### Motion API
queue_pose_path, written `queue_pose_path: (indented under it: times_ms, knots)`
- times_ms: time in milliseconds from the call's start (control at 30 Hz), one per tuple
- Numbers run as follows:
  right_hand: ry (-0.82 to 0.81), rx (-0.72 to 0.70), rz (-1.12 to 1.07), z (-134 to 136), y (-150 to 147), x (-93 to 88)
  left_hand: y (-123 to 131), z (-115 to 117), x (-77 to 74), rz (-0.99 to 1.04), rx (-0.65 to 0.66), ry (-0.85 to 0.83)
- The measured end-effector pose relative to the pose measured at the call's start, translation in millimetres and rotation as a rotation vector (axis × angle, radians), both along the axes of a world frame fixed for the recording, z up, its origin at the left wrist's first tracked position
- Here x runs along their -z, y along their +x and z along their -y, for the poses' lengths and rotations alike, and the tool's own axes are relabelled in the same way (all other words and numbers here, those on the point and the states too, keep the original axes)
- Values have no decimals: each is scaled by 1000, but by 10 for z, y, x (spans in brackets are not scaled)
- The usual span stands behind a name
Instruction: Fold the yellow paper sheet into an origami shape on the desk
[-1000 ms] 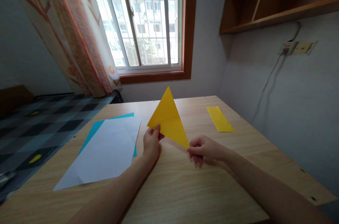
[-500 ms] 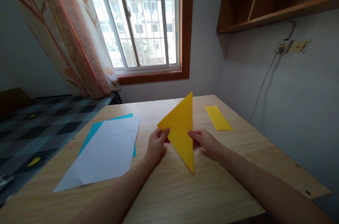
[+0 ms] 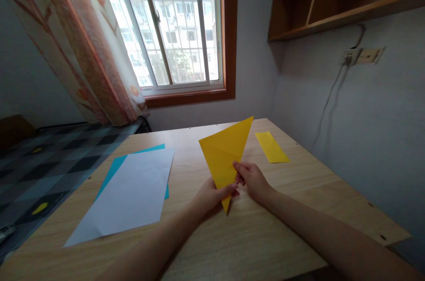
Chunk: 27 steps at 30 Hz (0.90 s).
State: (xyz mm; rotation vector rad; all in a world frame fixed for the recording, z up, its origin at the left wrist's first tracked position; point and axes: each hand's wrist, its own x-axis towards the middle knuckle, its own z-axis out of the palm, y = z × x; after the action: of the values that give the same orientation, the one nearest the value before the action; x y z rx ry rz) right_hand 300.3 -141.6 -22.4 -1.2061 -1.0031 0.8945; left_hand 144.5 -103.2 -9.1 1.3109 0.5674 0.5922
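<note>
A yellow sheet of paper (image 3: 224, 150), folded into a triangle, is held up over the table between both hands. A faint crease runs across its upper part. Near the lower tip, my left hand (image 3: 217, 194) is closed on it, thumb in front and fingers behind. My right hand (image 3: 253, 179) pinches the right edge with the thumb on the front, a little higher than the left. Behind the paper, most of the left fingers are hidden.
On the light wooden table (image 3: 265, 232), a white sheet (image 3: 133, 192) overlaps a turquoise sheet (image 3: 114, 170) at the left. A yellow paper strip (image 3: 272, 148) lies at the back right. Beyond the table's left edge is a checked bedspread (image 3: 66, 152).
The yellow triangle has turned clockwise, its top tip swinging right and its bottom tip left. My left hand has shifted down and right along it, while the right hand still pinches its edge.
</note>
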Motion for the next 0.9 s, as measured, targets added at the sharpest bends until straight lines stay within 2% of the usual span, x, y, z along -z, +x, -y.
queue_pose_path:
  times_ms: [100,233,400,700,900]
  knots:
    - [-7,19,29,5,-25,23,-3,3,-33,-26,-54,-22]
    - [-7,49,48,8,-10,24,-29,-61,-62,-64,-24,-71]
    - [51,97,-32,-16,74,-22,-63,-120,-65,-120,36,-183]
    - [139,333,-99,-109,575,-116,-88,-145,-66,-218,138,-127]
    - [198,447,-280,-109,881,-253,-107,-155,-103,-275,187,-39]
